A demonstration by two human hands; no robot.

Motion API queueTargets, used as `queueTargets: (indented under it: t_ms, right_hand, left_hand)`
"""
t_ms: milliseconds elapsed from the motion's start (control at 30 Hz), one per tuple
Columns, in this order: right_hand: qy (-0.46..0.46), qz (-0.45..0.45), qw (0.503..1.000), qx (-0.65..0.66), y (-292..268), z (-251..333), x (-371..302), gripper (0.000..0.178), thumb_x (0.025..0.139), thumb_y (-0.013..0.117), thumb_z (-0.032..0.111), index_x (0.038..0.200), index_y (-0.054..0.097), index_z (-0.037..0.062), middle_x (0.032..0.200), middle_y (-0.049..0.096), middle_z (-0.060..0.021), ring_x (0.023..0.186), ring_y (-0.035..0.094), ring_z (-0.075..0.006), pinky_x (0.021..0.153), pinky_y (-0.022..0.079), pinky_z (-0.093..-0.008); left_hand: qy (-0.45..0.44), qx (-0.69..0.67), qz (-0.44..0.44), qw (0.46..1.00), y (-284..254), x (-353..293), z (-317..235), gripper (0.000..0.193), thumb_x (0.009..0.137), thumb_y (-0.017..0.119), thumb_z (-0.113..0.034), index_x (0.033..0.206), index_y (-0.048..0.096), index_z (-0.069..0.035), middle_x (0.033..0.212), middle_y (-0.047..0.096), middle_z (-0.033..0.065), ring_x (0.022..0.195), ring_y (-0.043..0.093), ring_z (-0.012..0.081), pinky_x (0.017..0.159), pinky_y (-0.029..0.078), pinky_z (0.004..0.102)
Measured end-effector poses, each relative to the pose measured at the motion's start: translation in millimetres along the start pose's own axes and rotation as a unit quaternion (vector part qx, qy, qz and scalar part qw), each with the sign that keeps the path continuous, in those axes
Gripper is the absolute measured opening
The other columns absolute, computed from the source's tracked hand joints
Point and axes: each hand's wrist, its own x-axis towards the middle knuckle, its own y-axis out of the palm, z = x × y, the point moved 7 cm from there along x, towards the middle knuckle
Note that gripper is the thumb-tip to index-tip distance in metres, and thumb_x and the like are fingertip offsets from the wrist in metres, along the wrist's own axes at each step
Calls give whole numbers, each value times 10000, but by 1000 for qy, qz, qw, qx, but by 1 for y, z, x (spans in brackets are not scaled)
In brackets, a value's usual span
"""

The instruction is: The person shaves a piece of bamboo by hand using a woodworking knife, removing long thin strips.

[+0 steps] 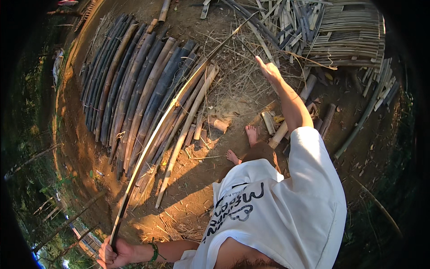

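My left hand (115, 254), with a green bracelet at its wrist, is closed round the near end of a long split bamboo strip (157, 126). The strip bows upward across the view, over the edge of the bamboo pile, and its far end reaches the top middle. My right arm is stretched out forward and to the right. In my right hand (268, 71) is a thin dark blade-like tool (245, 45), held by its near end. Its tip meets or crosses the strip near the strip's far end; whether they touch, I cannot tell.
A large pile of dark bamboo poles (134, 85) lies at the left. Split slats (291, 27) and a slatted bamboo panel (347, 38) are at the far right. Short bamboo pieces (218, 124) lie near my bare feet (251, 134). Straw litters the dirt ground.
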Motion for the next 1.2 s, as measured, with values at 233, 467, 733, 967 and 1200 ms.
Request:
queueTargets:
  t_ms: [233, 467, 733, 967, 1200]
  right_hand:
    - [106, 63, 955, 269, 91, -26, -32, 904, 870, 386, 819, 700, 637, -33, 661, 623, -143, 636, 625, -246, 636, 492, -397]
    - [-27, 142, 931, 335, 85, 1, -235, 660, 985, 443, 628, 707, 561, 41, 549, 477, -18, 522, 473, -120, 508, 393, -335]
    - [-440, 93, 883, 137, 19, 140, -359, 562, 865, 652, 566, 801, 596, 11, 594, 593, -185, 584, 646, -358, 546, 492, -459]
    - [-358, 56, 931, 38, -5, 154, -333, 654, 875, 566, 679, 787, 595, 31, 605, 627, -164, 586, 665, -342, 558, 525, -450]
    - [-410, 87, 907, 28, 2, 150, -363, 659, 886, 561, 662, 786, 620, 13, 582, 613, -202, 584, 649, -398, 608, 530, -493]
  left_hand:
    - [-20, -38, -50, 998, -11, 24, 2, 509, 970, 524, -249, 523, 289, -193, 475, 308, -72, 475, 331, 83, 611, 346, 264]
    - [-5, -27, -5, 1000, -5, 33, 0, 555, 1017, 502, -467, 574, 332, -181, 545, 343, -62, 554, 375, 95, 727, 387, 292]
    - [23, -36, 51, 998, 16, 28, -2, 517, 986, 487, -292, 495, 353, -202, 468, 355, -86, 446, 382, 63, 612, 425, 265]
    - [-6, -78, 112, 991, 36, -3, 6, 495, 936, 574, -249, 493, 360, -202, 473, 338, -96, 449, 343, 49, 589, 392, 239]
    - [-13, -129, 133, 983, 49, -15, 15, 502, 901, 649, -266, 490, 372, -185, 477, 335, -101, 458, 327, 45, 581, 377, 234]
